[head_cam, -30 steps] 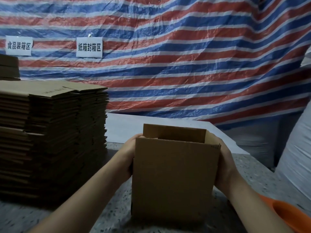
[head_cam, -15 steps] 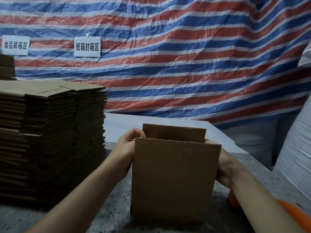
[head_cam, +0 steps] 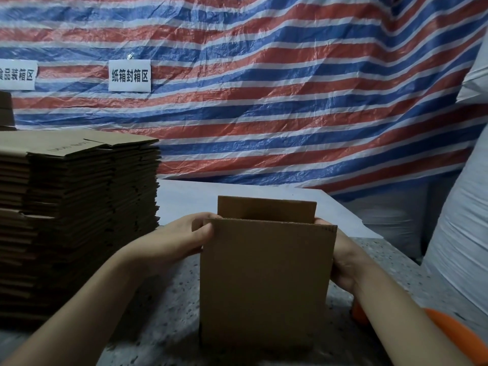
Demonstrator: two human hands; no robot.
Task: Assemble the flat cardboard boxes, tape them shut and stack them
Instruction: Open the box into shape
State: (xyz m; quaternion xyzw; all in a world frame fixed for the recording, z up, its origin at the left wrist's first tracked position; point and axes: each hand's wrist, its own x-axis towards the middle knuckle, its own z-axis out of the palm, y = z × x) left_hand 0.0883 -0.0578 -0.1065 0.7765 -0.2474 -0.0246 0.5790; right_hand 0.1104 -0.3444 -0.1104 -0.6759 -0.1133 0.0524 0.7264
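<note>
1. The cardboard box (head_cam: 266,281) stood upright on the speckled table (head_cam: 163,320) right in front of me, its top open and the far flap (head_cam: 266,208) standing up.
2. My left hand (head_cam: 179,240) gripped the box's left upper edge, thumb on the near panel, fingers curled round the side.
3. My right hand (head_cam: 343,260) clasped the right side, fingertips over the top corner.
4. A tall stack of flat boxes (head_cam: 79,220) sat to the left.
5. A striped tarp (head_cam: 290,101) hung behind.
</note>
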